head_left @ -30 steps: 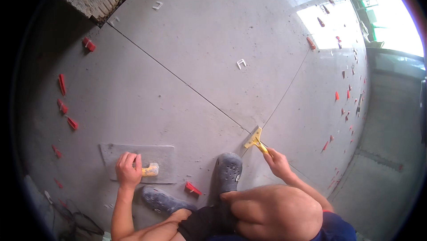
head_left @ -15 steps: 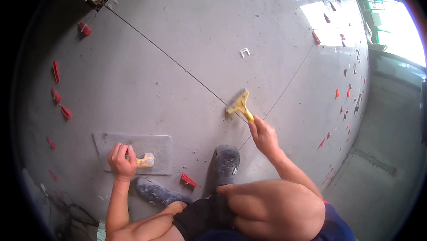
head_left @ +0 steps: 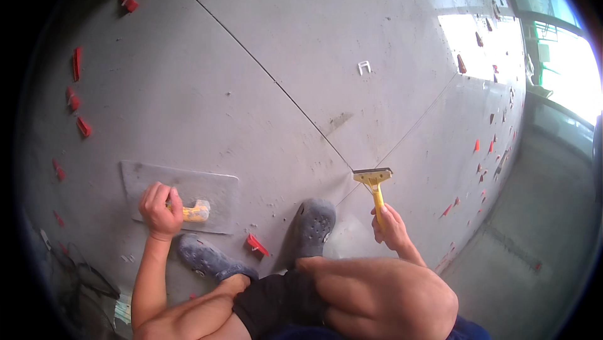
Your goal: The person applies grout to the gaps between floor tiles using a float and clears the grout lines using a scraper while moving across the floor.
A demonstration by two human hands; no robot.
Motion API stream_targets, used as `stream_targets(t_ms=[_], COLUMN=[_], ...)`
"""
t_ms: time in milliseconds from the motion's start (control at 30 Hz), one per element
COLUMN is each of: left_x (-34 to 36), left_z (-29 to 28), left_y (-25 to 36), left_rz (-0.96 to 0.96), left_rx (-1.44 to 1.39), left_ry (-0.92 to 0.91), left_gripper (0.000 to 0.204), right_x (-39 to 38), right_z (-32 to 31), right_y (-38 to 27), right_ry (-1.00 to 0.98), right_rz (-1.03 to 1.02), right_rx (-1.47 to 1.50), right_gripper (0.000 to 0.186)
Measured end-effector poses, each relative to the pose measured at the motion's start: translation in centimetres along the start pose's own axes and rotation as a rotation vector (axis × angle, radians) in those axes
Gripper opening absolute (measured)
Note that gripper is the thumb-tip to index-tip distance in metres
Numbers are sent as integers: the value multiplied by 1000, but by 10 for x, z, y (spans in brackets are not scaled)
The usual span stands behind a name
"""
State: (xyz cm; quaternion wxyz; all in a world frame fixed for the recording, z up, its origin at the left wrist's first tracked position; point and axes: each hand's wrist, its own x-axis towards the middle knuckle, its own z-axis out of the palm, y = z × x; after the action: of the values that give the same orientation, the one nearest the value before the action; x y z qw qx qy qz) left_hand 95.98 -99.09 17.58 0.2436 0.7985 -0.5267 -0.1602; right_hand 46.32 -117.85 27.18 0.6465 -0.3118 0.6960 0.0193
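Note:
My right hand (head_left: 391, 227) is closed round the handle of a yellow scraper (head_left: 375, 183). Its wide head, with a dark blade edge, points away from me close to where two tile joints cross. On the left, my left hand (head_left: 161, 209) grips the worn orange-yellow handle of a grey rectangular plastering float (head_left: 220, 186), which lies flat on the grey tiled floor (head_left: 264, 133). A dark smear (head_left: 340, 121) marks the tile beyond the scraper. Whether the blade touches the floor I cannot tell.
A red tile wedge (head_left: 256, 245) lies between my grey clogs (head_left: 316, 224). More red wedges (head_left: 83, 127) are scattered at the left, and several others along the right wall. A white clip (head_left: 364, 67) sits farther off. A dark cable (head_left: 97, 280) curls at the lower left.
The scraper has come nearer to me and to the right, its head turning from slanted to nearly level. A dark smear now shows near where it was. My left hand keeps its grip on the float.

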Motion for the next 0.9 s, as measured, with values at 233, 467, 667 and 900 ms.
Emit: stream_targets(t_ms=[233, 467, 667, 900], left_x=[3, 2, 4, 4], left_z=[-5, -1, -5, -4], left_y=[7, 9, 16, 11], left_rz=[5, -3, -3, 27], left_rx=[36, 12, 54, 107], left_ry=[-15, -29, -12, -67], left_gripper=[19, 19, 18, 20], right_x=[22, 37, 38, 42], right_z=[-11, -25, -2, -22], right_y=[19, 27, 13, 27], right_ry=[37, 22, 28, -2], right_rz=[-9, -56, -115, -56], right_rx=[-90, -122, -222, -110], right_gripper=[43, 44, 40, 40])
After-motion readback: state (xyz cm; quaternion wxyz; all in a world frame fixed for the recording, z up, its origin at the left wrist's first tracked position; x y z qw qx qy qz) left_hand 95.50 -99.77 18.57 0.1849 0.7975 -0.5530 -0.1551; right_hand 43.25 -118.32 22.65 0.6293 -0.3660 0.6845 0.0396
